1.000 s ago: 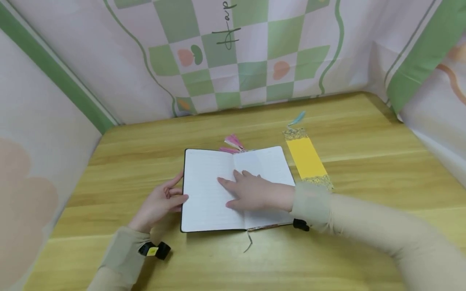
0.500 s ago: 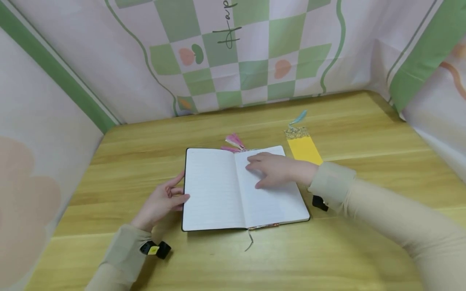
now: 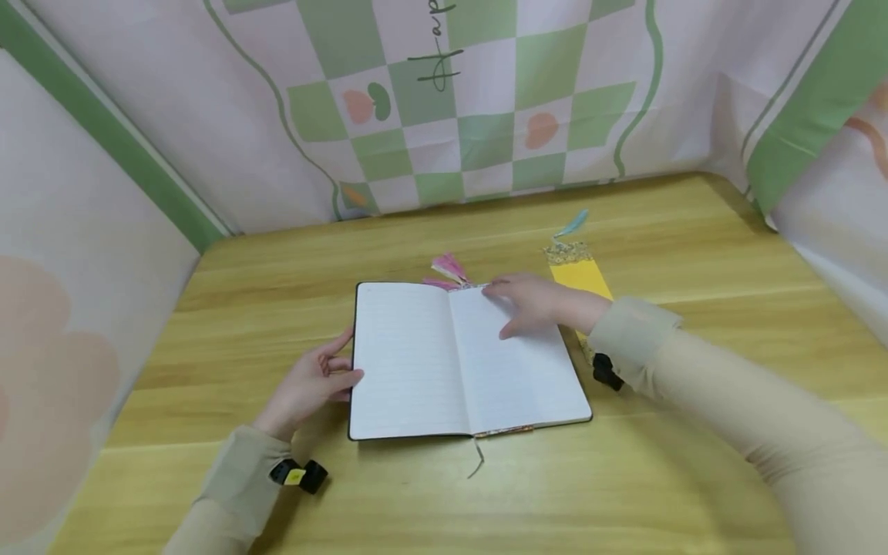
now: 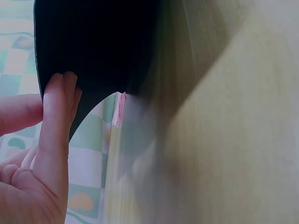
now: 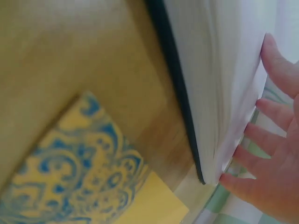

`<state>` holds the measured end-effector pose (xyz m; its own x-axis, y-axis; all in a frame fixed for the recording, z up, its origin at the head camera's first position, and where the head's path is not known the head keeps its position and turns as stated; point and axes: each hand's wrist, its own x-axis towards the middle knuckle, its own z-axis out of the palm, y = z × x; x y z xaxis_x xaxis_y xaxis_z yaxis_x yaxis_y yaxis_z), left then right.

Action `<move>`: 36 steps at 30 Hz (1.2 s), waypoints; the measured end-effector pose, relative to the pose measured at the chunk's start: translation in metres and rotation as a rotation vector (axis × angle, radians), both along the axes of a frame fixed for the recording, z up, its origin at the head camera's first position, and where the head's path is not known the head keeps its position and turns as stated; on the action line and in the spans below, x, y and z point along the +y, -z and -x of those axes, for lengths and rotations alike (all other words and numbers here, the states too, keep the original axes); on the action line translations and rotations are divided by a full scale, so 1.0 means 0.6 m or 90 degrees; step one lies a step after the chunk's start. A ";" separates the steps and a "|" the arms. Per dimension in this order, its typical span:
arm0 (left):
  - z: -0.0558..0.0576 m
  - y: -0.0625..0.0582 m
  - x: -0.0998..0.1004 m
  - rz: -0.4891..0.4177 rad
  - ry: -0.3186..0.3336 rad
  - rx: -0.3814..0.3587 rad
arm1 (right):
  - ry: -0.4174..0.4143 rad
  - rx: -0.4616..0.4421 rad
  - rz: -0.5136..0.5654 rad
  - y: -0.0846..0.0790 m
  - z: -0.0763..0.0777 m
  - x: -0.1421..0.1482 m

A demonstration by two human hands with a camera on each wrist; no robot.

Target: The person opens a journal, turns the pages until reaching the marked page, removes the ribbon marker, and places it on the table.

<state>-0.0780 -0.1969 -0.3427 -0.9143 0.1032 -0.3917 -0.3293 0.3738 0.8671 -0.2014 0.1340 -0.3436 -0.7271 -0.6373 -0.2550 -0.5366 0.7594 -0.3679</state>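
Observation:
A black-covered notebook (image 3: 409,362) lies open at lined white pages. My left hand (image 3: 308,385) pinches its left edge, thumb on the page. In the left wrist view, the fingers (image 4: 53,121) press the back of the black cover (image 4: 93,37), which is raised off the table. My right hand (image 3: 530,303) touches the upper part of the right page; in the right wrist view, its spread fingertips (image 5: 240,151) rest on the paper. A pink tassel (image 3: 449,268) pokes out at the top of the spine, and a thin ribbon (image 3: 479,460) hangs out below.
Right of the notebook lies a yellow bookmark (image 3: 581,276) with patterned ends and a blue tassel (image 3: 573,223), partly under my right forearm. A wooden table (image 3: 416,509) carries everything. Checked green and white cloth (image 3: 482,142) hangs behind it.
My right hand has slid from the notebook's middle to the right and up toward the top of the right page. My left hand keeps its hold on the left edge.

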 end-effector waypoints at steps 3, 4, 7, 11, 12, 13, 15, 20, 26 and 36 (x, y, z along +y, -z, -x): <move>-0.001 -0.001 -0.001 0.002 -0.004 -0.001 | 0.029 -0.002 -0.011 -0.004 0.009 0.003; -0.001 -0.001 -0.001 -0.001 -0.006 -0.002 | 0.037 0.000 -0.018 -0.005 0.012 0.005; -0.001 0.000 -0.001 -0.006 -0.004 -0.002 | 0.055 0.009 -0.034 -0.005 0.019 0.011; 0.000 0.001 -0.002 -0.020 0.009 0.007 | 0.066 0.010 -0.040 -0.002 0.022 0.015; 0.001 0.001 -0.002 -0.025 0.011 0.008 | 0.066 0.016 -0.039 -0.002 0.022 0.014; 0.001 0.000 -0.002 -0.027 0.014 0.010 | 0.065 0.023 -0.040 -0.002 0.021 0.014; 0.002 0.000 -0.002 -0.027 0.012 0.010 | 0.059 0.052 -0.044 -0.003 0.017 0.012; 0.003 0.004 -0.002 -0.028 0.004 0.005 | 0.052 0.115 -0.010 -0.004 0.002 0.015; 0.006 0.004 0.002 -0.023 0.005 0.000 | 0.072 0.067 0.050 -0.007 -0.011 0.035; 0.003 0.003 -0.004 -0.029 0.011 0.011 | 0.137 -0.034 0.199 -0.027 -0.028 0.054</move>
